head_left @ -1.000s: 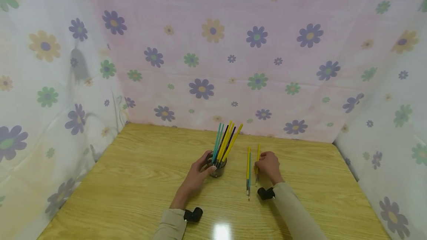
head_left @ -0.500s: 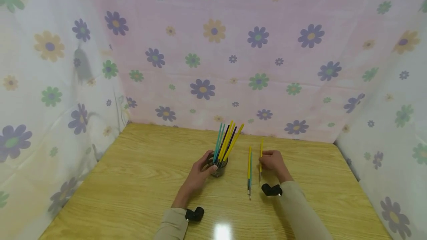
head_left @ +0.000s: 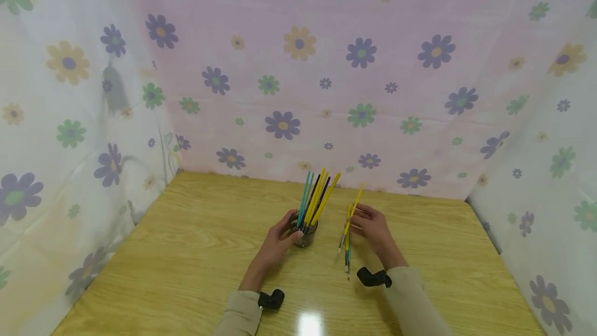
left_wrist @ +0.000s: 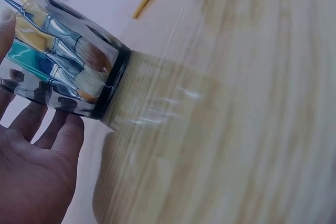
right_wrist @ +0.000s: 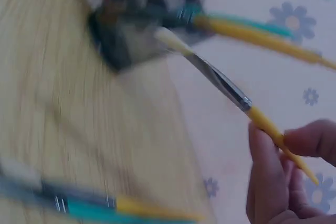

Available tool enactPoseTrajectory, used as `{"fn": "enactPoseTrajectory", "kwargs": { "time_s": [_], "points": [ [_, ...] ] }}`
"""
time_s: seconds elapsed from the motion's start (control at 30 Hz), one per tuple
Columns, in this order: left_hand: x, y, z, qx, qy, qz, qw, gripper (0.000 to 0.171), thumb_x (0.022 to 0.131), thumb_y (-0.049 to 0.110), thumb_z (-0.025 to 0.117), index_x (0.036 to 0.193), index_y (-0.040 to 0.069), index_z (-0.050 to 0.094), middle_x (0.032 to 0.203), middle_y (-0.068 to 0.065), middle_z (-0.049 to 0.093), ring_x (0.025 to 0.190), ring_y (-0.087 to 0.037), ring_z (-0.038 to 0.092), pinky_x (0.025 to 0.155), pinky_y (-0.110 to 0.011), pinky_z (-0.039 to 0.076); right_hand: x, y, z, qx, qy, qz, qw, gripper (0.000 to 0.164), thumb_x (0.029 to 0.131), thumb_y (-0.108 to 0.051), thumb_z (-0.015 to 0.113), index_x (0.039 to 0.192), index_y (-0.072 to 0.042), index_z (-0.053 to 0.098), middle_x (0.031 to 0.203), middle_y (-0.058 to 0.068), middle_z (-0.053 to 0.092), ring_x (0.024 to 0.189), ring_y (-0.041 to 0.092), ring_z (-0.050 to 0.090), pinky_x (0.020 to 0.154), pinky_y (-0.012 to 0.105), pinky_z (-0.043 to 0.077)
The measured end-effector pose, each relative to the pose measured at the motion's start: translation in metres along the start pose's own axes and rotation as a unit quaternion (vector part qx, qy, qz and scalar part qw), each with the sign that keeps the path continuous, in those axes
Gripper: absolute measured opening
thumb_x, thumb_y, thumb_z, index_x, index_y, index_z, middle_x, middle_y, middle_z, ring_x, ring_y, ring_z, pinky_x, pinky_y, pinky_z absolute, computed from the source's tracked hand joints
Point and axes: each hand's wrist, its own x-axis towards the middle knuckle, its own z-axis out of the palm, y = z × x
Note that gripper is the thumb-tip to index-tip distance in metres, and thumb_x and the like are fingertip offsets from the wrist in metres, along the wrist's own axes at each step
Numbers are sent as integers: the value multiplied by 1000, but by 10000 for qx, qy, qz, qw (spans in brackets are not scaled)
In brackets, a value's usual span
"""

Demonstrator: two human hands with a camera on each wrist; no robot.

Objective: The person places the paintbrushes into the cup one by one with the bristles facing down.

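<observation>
My left hand (head_left: pixel 276 245) is curled round a clear glass cup (left_wrist: pixel 113 51) that stands on the table, its thumb on the near side. Several paintbrushes (head_left: pixel 313 201) in teal, yellow and dark colours lean in the cup, bristles down. My right hand (head_left: pixel 373 227) pinches a yellow paintbrush (right_wrist: pixel 265 127) between thumb and fingers, raised over the table with its pale bristles low and toward the cup. Beneath it lie a yellow paintbrush (right_wrist: pixel 139 206) and a teal paintbrush (right_wrist: pixel 92 211) side by side, right of the cup.
The wood-grain table (head_left: pixel 196 253) reaches back to a flower-patterned cloth (head_left: pixel 322 56), which also hangs at both sides. A black wrist camera (head_left: pixel 271 299) sits at the left sleeve, and another black wrist camera (head_left: pixel 373 277) at the right.
My right hand has lifted the yellow paintbrush off the table and carried it left, tilting it, over the two lying brushes. The left hand and the cup have stayed in place.
</observation>
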Motion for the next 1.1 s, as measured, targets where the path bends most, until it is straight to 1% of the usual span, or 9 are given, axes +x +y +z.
{"fn": "enactPoseTrajectory", "kwargs": {
  "time_s": [0.13, 0.23, 0.37, 0.47, 0.57, 0.67, 0.87, 1.0, 1.1],
  "points": [
    [0, -2, -1, 41, -28, 65, 10000, 63, 103, 12, 62, 158, 5, 34, 155, -17, 45, 142, -37, 44, 119, -54, 34, -9, -7, 20, 760, 227, -202, 9966, 55, 102, 5, 52, 154, 4, 33, 131, 15, 53, 99, 12, 69, 86, 26, 61],
    [-1, -3, -1, 15, -31, 114, 9999, 63, 103, 12, 62, 158, 4, 34, 155, -17, 45, 142, -38, 44, 119, -54, 35, -15, -14, 35, 1163, 562, -531, 9902, 48, 99, 7, 56, 145, 1, 41, 118, 7, 54, 97, 12, 68, 85, 27, 61],
    [-1, -2, 0, -59, -46, 126, 9999, 58, 103, 13, 62, 156, 11, 39, 154, -14, 48, 140, -35, 47, 119, -51, 37, -19, -19, 52, 1374, 930, -1209, 9787, 36, 95, 11, 61, 127, -2, 50, 109, 6, 56, 90, 15, 69, 80, 28, 63],
    [-1, -2, 1, -72, -55, 107, 9999, 55, 103, 14, 61, 155, 17, 41, 154, -10, 48, 140, -32, 48, 118, -49, 38, -20, -19, 62, 1401, 1035, -1668, 9705, 34, 92, 13, 64, 120, -3, 54, 104, 5, 59, 87, 16, 69, 77, 29, 63],
    [-1, -3, 1, -80, -25, 98, 9999, 55, 103, 15, 62, 155, 19, 42, 155, -7, 48, 140, -30, 48, 118, -47, 38, -17, -14, 70, 1267, 1015, -1923, 9678, 33, 92, 13, 65, 118, -4, 55, 104, 5, 59, 87, 16, 67, 76, 29, 63],
    [-1, -2, 1, -102, -27, 109, 9999, 56, 104, 16, 61, 155, 19, 41, 156, -8, 47, 141, -31, 46, 119, -49, 37, -13, -6, 77, 1088, 1040, -2023, 9677, 31, 92, 14, 64, 118, -2, 56, 107, 9, 57, 88, 15, 65, 76, 29, 63],
    [-4, 0, 2, -72, 2, 33, 10000, 52, 106, 13, 57, 155, 18, 41, 156, -10, 46, 142, -32, 46, 120, -53, 34, -8, 10, 90, 576, 1155, -2192, 9671, 36, 94, 12, 63, 128, 7, 56, 116, 17, 57, 91, 13, 63, 77, 27, 63],
    [-4, 0, 1, -72, 75, 107, 9999, 51, 105, 12, 57, 154, 18, 43, 155, -10, 48, 140, -34, 47, 120, -54, 34, -8, 17, 100, 321, 1300, -2397, 9616, 39, 93, 12, 63, 132, 5, 60, 121, 22, 58, 94, 15, 64, 77, 25, 62],
    [-3, -1, 2, -94, 80, 88, 9999, 52, 105, 13, 59, 153, 19, 43, 155, -9, 47, 140, -33, 48, 120, -53, 34, -10, 23, 105, 167, 1431, -2405, 9599, 42, 93, 11, 64, 134, 3, 61, 123, 23, 59, 95, 18, 64, 75, 21, 60]
  ]
}}
